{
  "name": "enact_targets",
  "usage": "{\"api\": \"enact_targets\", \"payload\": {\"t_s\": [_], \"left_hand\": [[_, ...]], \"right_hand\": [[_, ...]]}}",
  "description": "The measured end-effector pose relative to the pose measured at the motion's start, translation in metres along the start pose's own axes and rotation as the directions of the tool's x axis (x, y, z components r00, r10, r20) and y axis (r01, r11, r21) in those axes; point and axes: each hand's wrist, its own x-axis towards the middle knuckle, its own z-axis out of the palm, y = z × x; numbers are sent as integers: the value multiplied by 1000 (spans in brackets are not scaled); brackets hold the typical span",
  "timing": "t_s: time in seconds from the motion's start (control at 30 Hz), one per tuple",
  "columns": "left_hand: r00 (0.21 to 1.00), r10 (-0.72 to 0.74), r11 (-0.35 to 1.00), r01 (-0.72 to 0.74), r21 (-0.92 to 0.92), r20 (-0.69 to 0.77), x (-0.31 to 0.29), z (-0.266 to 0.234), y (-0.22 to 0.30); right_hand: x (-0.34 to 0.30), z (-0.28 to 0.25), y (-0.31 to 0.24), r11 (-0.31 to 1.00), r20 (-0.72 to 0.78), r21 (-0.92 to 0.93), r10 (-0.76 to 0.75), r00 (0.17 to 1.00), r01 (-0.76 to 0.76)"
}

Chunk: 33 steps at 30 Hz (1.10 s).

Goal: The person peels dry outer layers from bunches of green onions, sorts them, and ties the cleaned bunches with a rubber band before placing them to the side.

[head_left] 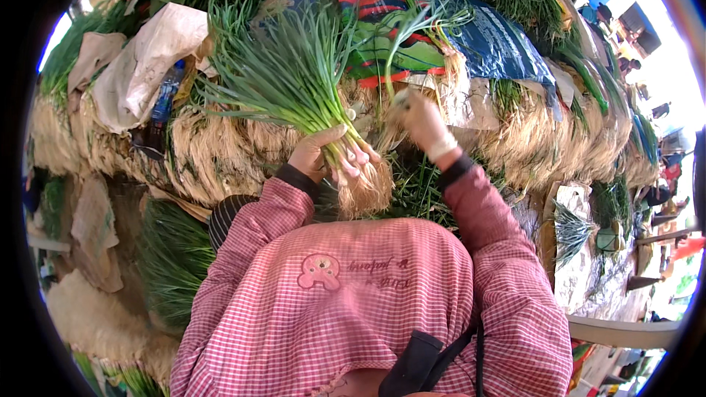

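My left hand, in a pale glove, is closed around a thick bunch of spring onions. The green leaves fan up and to the left; the pinkish-white bulbs and pale stringy roots hang below my grip. My right hand, also gloved and partly smeared by motion, is closed to the right of the bunch. A single spring onion stalk rises from its fingertips, bending at the top. Just beyond lie a few loose spring onions with yellowed leaves, on a red and green plastic sheet.
In front runs a long heap of spring onions, their dry roots facing me. A blue plastic sheet and a whitish sack cover parts of it. A dark bottle stands at the left. More greens lie at lower left.
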Motion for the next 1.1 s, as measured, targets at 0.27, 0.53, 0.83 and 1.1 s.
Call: {"api": "enact_targets", "payload": {"t_s": [0.27, 0.53, 0.83, 1.1], "left_hand": [[996, -24, 991, 12, -137, -86, 1, -10, -20], [997, 43, 988, -52, -145, -64, -6, 5, -22], [983, -60, 984, 29, -177, -173, -10, 18, -23], [982, -127, 981, 105, -163, -137, -7, 8, -27]], "right_hand": [[-18, 16, -3, 989, 143, 144, -31, 989, 10], [32, 92, 29, 37, 460, 887, -135, 877, -460], [15, 60, -3, 40, 384, 921, 87, 919, -388], [-8, 103, 80, 444, 553, -523, -473, 686, 728]]}}
